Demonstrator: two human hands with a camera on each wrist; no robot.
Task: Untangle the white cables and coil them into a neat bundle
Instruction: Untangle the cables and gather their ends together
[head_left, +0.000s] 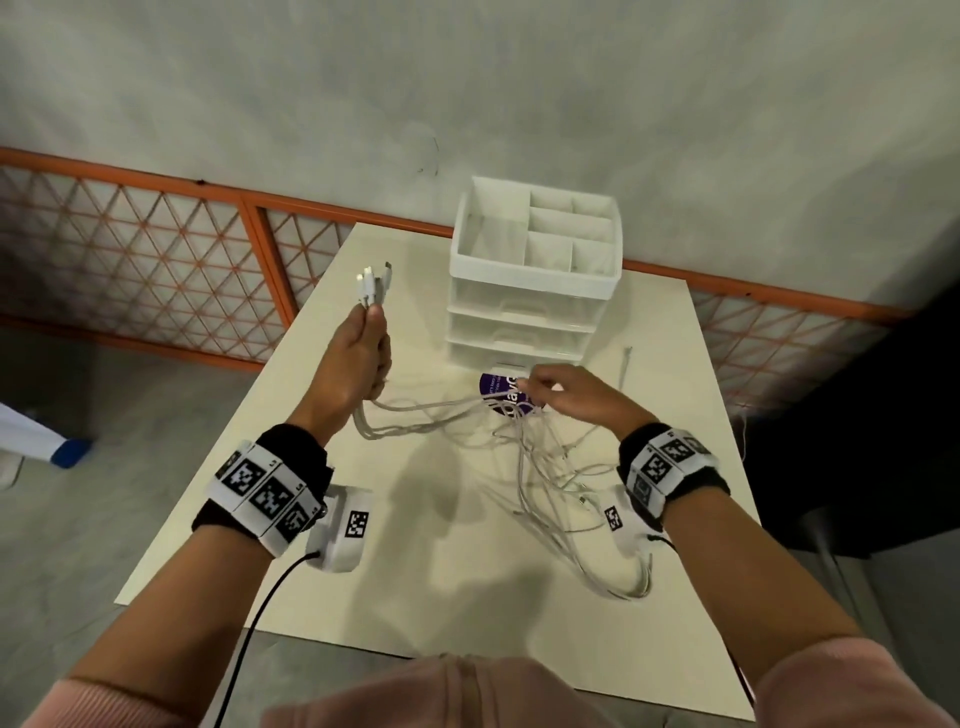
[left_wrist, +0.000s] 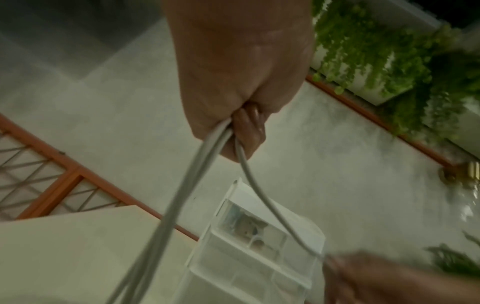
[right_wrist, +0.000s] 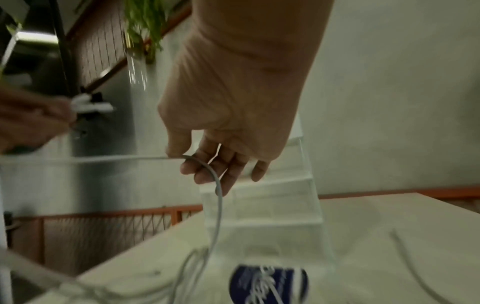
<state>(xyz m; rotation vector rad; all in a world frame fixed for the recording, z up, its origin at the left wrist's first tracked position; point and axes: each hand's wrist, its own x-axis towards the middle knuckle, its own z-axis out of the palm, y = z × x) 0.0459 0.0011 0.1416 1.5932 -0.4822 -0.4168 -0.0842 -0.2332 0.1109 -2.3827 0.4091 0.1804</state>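
White cables (head_left: 524, 457) run from the raised, clenching left hand (head_left: 353, 358) to the lower right hand (head_left: 576, 400), pinching one strand.

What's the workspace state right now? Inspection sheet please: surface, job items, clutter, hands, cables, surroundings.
Surface: cream table.
Job's things: white cables, tangled, mostly lying on the table.
Clutter: white drawer organizer; purple label; one loose cable apart.
Hands: left hand grips the plug ends, raised; right hand pinches one strand.
Cables: black wrist-camera lead.
Surroundings: orange lattice fence, grey wall.
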